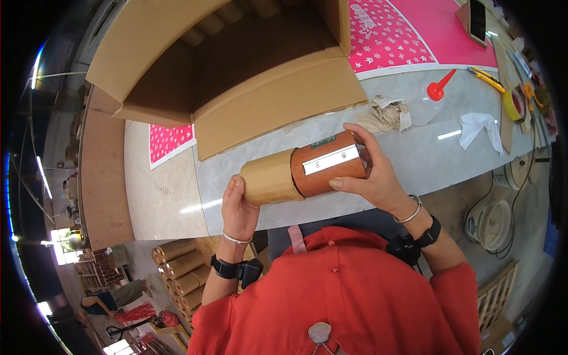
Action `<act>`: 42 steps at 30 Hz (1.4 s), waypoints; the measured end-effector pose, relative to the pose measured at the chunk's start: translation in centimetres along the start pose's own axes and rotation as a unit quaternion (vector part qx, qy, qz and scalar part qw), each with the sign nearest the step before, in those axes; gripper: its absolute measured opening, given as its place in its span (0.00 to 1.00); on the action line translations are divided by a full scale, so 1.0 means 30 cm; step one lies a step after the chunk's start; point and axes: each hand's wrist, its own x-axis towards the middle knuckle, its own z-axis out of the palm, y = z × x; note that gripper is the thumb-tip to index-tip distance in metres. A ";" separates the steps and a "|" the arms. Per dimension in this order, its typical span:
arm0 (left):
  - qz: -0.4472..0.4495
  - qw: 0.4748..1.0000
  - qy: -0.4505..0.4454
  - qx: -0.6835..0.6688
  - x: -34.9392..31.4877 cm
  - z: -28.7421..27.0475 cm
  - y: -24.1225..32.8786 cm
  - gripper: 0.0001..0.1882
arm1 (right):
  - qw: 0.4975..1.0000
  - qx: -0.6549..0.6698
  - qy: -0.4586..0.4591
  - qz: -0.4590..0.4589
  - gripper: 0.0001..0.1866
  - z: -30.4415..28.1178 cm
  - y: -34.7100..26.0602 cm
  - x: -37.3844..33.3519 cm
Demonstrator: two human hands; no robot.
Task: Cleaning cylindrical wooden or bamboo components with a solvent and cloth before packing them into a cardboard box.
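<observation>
I hold a two-part cylinder sideways over the near edge of the worktable (266,142). Its left part is a plain tan cardboard tube (267,179), gripped at the outer end by my left hand (238,212), fingers closed round its underside. The right part is a reddish-brown cylinder (319,178) with a silver plate fixed by two screws, and my right hand (378,177) clasps its outer end, thumb below and fingers above. Both parts meet end to end; whether one sits inside the other I cannot tell. Beyond them an open cardboard box (278,89) lies with its flap toward me.
Several tubes rest deep in the box. Pink printed sheets (393,35) lie behind it. To the right are a crumpled cloth (387,114), a red-tipped squeeze bottle (427,106), a white cloth (480,131), a yellow tape roll (513,105) and a phone (477,22). Stacked tubes (183,272) stand below left.
</observation>
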 end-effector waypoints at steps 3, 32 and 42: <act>0.002 1.000 0.002 -0.004 -0.001 -0.002 -0.008 0.08 | 1.000 -0.014 0.002 0.004 0.45 0.000 0.006 -0.002; -0.076 0.994 -0.057 0.057 0.042 -0.051 -0.021 0.18 | 0.995 -0.096 0.026 0.010 0.45 0.018 0.051 0.008; -0.056 0.993 -0.065 0.086 0.057 -0.057 -0.017 0.22 | 0.993 -0.113 0.035 -0.007 0.45 0.020 0.065 -0.001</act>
